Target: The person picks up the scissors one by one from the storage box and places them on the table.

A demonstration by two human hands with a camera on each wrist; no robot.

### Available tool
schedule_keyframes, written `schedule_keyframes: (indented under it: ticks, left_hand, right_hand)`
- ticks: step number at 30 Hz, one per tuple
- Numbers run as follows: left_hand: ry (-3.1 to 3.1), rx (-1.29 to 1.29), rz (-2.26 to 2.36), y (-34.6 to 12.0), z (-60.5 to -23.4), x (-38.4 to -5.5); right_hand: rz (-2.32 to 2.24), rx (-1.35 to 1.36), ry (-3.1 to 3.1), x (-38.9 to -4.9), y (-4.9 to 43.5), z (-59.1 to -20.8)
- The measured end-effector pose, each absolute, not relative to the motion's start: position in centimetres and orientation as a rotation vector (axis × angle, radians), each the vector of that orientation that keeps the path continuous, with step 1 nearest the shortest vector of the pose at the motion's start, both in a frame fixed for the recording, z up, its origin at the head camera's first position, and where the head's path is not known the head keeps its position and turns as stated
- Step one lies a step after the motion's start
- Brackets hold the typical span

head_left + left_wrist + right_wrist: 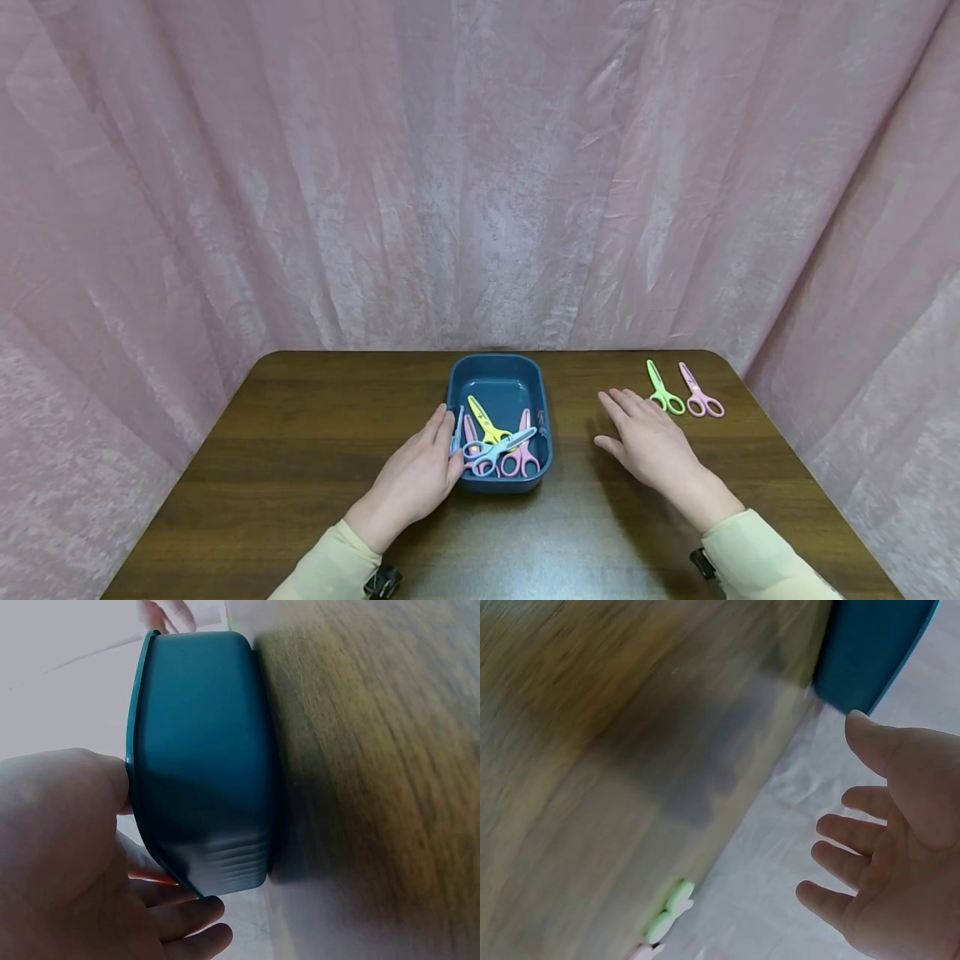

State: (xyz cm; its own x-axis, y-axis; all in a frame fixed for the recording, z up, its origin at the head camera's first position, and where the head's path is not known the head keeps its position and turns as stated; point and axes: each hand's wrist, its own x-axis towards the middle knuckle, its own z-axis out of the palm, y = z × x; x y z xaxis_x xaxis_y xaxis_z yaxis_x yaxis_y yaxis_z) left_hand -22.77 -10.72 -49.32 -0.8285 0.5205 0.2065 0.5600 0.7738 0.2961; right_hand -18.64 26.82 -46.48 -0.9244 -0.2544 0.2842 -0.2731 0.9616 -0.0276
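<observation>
A dark blue plastic bin (501,363) stands on the table, with several child-size scissors inside. Yellow scissors (480,413), light blue scissors (517,438) and pink scissors (525,418) lie piled in its near half. My left hand (420,475) rests along the bin's left rim, fingers stretched forward and thumb near the front corner. The left wrist view shows the bin's outer wall (202,735) beside that hand. My right hand (648,437), fingers spread and holding nothing, hovers over the table to the right of the bin. Its fingers overlap the handles of green scissors (656,382) in the head view.
Pink scissors (693,385) lie right of the green ones, near the far right corner of the brown wooden table (315,425). A pink curtain (495,167) hangs behind the table's far edge and along both sides.
</observation>
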Motion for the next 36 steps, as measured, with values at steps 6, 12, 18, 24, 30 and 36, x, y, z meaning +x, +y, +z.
schedule_keyframes:
  ticks: [6,12,18,24,30,36]
  left_hand:
    - [-2.852,-0.871,-0.532,-10.8,-49.2,-22.7]
    - [-2.860,-0.865,-0.535,-10.7,-49.2,-22.8]
    - [-2.863,-0.868,-0.545,-10.6,-49.2,-22.8]
    - [-2.863,-0.863,-0.548,-10.7,-49.3,-22.8]
    - [-2.859,-0.863,-0.544,-10.7,-49.3,-22.7]
    - [-2.846,-0.872,-0.537,-10.7,-49.2,-22.6]
  right_hand:
    - [0.098,0.450,-2.795,-18.4,25.3,-45.8]
    - [0.088,0.504,-2.768,-18.2,23.9,-45.4]
    - [0.086,0.555,-2.716,-18.1,22.7,-45.2]
    - [0.120,0.622,-2.694,-18.2,21.6,-44.9]
    - [0.130,0.687,-2.686,-18.4,20.6,-44.8]
    - [0.115,0.762,-2.700,-18.6,19.8,-44.9]
